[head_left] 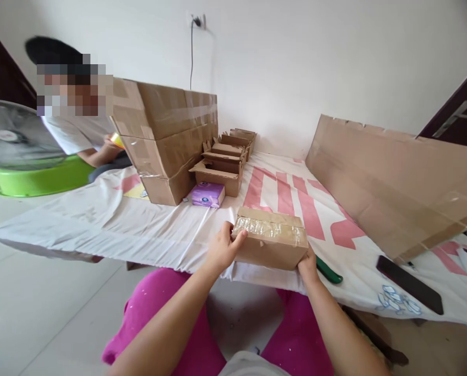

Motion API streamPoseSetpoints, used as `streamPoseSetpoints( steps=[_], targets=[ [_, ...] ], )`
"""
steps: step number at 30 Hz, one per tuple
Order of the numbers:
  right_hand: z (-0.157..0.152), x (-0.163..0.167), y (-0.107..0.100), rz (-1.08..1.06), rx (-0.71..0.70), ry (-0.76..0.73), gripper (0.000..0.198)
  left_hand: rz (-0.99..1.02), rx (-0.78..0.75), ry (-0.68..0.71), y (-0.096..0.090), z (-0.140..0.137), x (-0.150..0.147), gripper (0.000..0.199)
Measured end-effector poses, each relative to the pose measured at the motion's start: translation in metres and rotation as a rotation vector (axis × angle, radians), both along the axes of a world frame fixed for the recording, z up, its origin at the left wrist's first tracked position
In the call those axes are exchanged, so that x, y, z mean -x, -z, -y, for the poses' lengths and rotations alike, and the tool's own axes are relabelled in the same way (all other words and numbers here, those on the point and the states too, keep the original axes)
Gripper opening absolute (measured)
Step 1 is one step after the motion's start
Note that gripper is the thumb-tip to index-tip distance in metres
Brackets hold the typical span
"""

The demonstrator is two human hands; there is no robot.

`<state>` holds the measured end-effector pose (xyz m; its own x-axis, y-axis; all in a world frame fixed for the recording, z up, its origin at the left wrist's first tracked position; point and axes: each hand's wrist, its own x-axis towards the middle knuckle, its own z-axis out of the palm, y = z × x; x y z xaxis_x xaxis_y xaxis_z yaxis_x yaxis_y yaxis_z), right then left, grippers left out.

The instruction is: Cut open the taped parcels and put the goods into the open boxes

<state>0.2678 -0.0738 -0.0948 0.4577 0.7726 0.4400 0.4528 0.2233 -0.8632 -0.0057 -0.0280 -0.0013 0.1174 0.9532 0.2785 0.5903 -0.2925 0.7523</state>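
A small cardboard box (270, 249) with shiny clear tape along its top sits at the near edge of the cloth-covered table, between my two hands. My left hand (224, 249) grips its left end, thumb on the front top edge and fingers behind the end. At the lower right corner, my right hand (307, 265) holds the other end; its fingers are partly hidden by the box. Just right of that hand lies a green-handled tool (329, 270), its other end hidden. A purple tissue pack (208, 195) lies beyond the box to the left.
Stacked taped cartons (178, 112) stand at the left, beside a row of open small boxes (220, 175). A large cardboard sheet (390, 183) leans at the right. A black phone (409, 283) lies near the front edge. Another person (74, 128) sits behind the cartons, near a fan (12, 137).
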Motion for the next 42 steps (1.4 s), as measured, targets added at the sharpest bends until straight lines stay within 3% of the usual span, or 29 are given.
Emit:
streamPoseSetpoints(
  steps=[3, 6, 9, 12, 16, 18, 21, 23, 25, 28, 31, 35, 42],
  targets=[
    [0.001, 0.000, -0.003, 0.038, 0.008, 0.033, 0.028, 0.179, -0.178, 0.010, 0.025, -0.001, -0.003, 0.045],
    [0.008, -0.008, -0.012, 0.096, 0.003, 0.098, 0.028, 0.244, -0.324, 0.057, 0.038, -0.001, -0.001, 0.045],
    [0.022, -0.030, -0.019, 0.401, 0.062, 0.184, 0.027, 0.179, -0.444, 0.105, 0.037, 0.000, 0.003, 0.036],
    [0.039, -0.059, -0.017, 0.819, 0.248, 0.194, 0.029, 0.139, -0.493, 0.183, 0.031, 0.002, 0.007, 0.032],
    [0.052, -0.088, -0.020, 0.970, 0.352, 0.107, 0.030, 0.167, -0.482, 0.241, 0.026, 0.003, 0.012, 0.032],
    [0.050, -0.093, -0.039, 0.938, 0.319, 0.173, 0.034, 0.189, -0.467, 0.256, 0.026, 0.003, 0.012, 0.033],
    [0.039, -0.083, -0.095, 0.873, 0.190, 0.276, 0.040, 0.228, -0.449, 0.270, 0.027, 0.003, 0.012, 0.034],
    [0.028, -0.061, -0.139, 0.922, 0.095, 0.177, 0.040, 0.240, -0.432, 0.276, 0.028, 0.003, 0.012, 0.035],
    [0.015, -0.030, -0.177, 1.031, 0.074, -0.062, 0.038, 0.239, -0.415, 0.277, 0.028, 0.003, 0.012, 0.036],
    [-0.008, 0.019, -0.208, 1.226, 0.094, -0.377, 0.040, 0.238, -0.404, 0.276, 0.028, 0.004, 0.012, 0.037],
    [-0.031, 0.055, -0.212, 1.405, 0.082, -0.482, 0.042, 0.234, -0.412, 0.284, 0.028, 0.003, 0.013, 0.037],
    [-0.047, 0.072, -0.208, 1.594, 0.091, -0.462, 0.052, 0.200, -0.440, 0.293, 0.028, 0.001, 0.014, 0.039],
    [-0.028, 0.033, -0.220, 1.686, 0.185, -0.511, 0.063, 0.155, -0.479, 0.266, 0.028, 0.003, 0.012, 0.040]
  ],
)
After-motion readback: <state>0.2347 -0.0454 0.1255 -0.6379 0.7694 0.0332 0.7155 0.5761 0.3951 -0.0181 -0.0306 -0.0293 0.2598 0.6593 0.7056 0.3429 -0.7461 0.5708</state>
